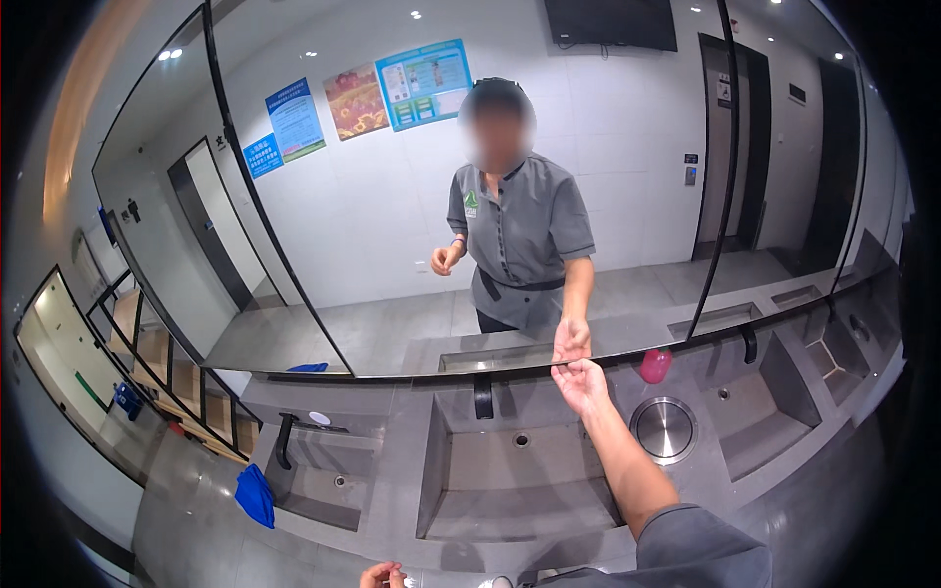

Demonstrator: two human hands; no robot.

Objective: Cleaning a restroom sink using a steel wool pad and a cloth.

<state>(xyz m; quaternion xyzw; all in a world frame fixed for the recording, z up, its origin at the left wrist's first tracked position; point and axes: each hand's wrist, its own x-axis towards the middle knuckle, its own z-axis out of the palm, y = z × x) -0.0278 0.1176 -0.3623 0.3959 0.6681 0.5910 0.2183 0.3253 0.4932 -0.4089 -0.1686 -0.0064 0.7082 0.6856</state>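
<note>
My right hand (pixel 584 386) reaches forward over the counter, palm partly turned up. Its fingertips, apart and slightly bent, are at the lower edge of the wide mirror (pixel 627 225); I see nothing held. My left hand (pixel 382 575) shows only in part at the bottom edge, fingers curled in, and its reflection shows a loosely closed hand with nothing visible in it. Below my right forearm lies the middle stone sink (pixel 524 485) with a black faucet (pixel 482 396). Right of that forearm, a pink bottle (pixel 656 367) stands against the mirror.
A round steel lid (pixel 665 430) is set into the grey counter. Further sinks lie left (pixel 319 487) and right (pixel 760 441), each with a black faucet. A blue cloth (pixel 255 496) hangs over the counter's left front edge. Wooden steps with black railing (pixel 181 382) stand far left.
</note>
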